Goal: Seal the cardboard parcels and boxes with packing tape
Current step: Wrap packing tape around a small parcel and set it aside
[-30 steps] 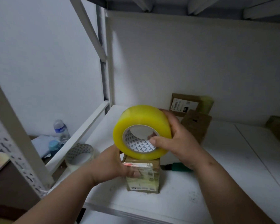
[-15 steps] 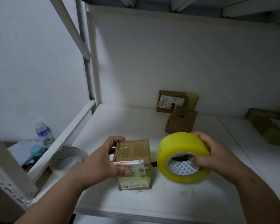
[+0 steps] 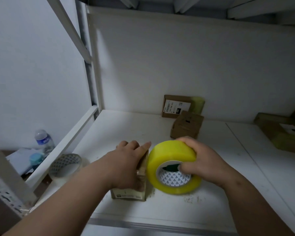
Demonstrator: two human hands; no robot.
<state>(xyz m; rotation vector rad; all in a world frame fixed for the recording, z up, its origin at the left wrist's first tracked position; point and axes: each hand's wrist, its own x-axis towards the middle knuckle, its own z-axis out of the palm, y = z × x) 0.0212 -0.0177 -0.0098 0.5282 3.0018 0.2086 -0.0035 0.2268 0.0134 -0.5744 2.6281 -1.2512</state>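
Because a strip is to be laid over its seam, the small cardboard box [image 3: 128, 195] is kept standing near the front edge of the white shelf [image 3: 160, 217], and it is pinned there by the left hand [image 3: 126, 165], which is laid flat over its top with the fingers straight and reaching toward the far edge; nothing is curled round, so the box is pressed down rather than gripped, presumably so that it is not dragged when the tape is pulled. Just to the right of the box, the yellow packing tape roll [image 3: 173, 167] is held on edge against the box's right side by the right hand [image 3: 206, 160], whose fingers are wrapped over the outer rim while the thumb is hooked into the patterned cardboard core; a firm hold of this kind is judged to let the roll be turned and drawn across the box. Whether a free end of tape is already stuck to the box cannot be told. Behind the roll, seen through its core, something dark green is glimpsed on the shelf, but what it is cannot be made out. Farther back from the box, against the rear wall, a labelled flat parcel [image 3: 176, 106] and a small brown carton [image 3: 186, 125] are left waiting, and a larger parcel [image 3: 279, 130] is placed well to the right. To the left of the box, a second tape roll [image 3: 66, 165] is set at the shelf's edge, with a water bottle [image 3: 43, 139] beyond the frame.
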